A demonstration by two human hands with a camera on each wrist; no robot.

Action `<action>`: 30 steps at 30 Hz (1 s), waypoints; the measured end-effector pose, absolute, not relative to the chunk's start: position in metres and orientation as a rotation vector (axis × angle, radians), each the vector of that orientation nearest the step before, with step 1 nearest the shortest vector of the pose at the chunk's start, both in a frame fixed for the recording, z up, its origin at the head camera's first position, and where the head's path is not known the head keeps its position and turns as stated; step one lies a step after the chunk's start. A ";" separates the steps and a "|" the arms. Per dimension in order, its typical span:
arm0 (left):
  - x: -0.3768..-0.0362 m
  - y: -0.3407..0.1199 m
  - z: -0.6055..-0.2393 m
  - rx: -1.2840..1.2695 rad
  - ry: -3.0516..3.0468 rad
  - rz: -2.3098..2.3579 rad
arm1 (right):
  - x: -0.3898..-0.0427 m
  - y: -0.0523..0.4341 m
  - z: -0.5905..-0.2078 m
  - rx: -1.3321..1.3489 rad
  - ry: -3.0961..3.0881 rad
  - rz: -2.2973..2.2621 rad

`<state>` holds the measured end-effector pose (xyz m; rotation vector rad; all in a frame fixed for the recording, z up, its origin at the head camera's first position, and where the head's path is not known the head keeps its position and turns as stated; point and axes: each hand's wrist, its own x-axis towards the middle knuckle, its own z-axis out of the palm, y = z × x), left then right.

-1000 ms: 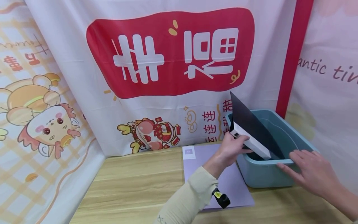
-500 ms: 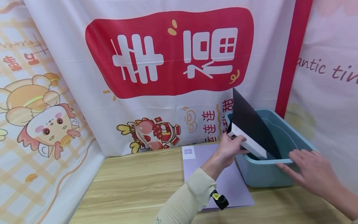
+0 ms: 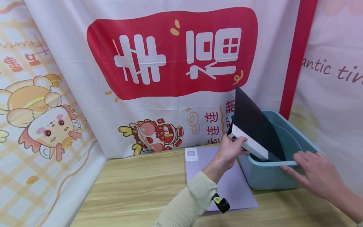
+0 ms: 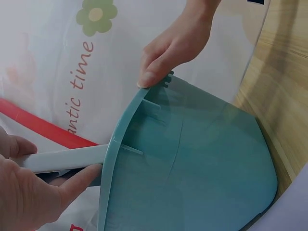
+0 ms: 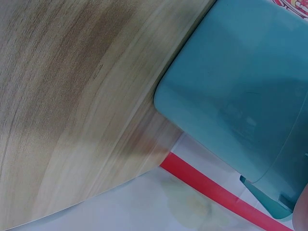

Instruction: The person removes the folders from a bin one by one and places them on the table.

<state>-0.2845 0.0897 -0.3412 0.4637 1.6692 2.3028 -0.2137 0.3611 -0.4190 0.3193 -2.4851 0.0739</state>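
While the left hand (image 3: 230, 150) pinches the lower white edge of a flat box (image 3: 252, 132), the box stands tilted, its long axis running from that hand down to the right into a teal bin (image 3: 269, 178); its far corner rises above the rim. Nearer the bin's front, the right hand (image 3: 314, 173) rests with fingers spread and straight on the rim. Black on its broad face, the box shows a white side. A purple mat (image 3: 227, 183) lies on the desk (image 3: 136, 186).
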 end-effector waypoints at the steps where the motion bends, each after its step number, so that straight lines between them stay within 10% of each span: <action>1: -0.284 0.089 -0.341 0.465 1.673 2.305 | -0.214 0.361 -0.419 0.321 -2.485 0.073; 30: -0.280 0.077 -0.339 0.578 1.687 2.288 | -0.214 0.361 -0.418 0.296 -2.513 0.068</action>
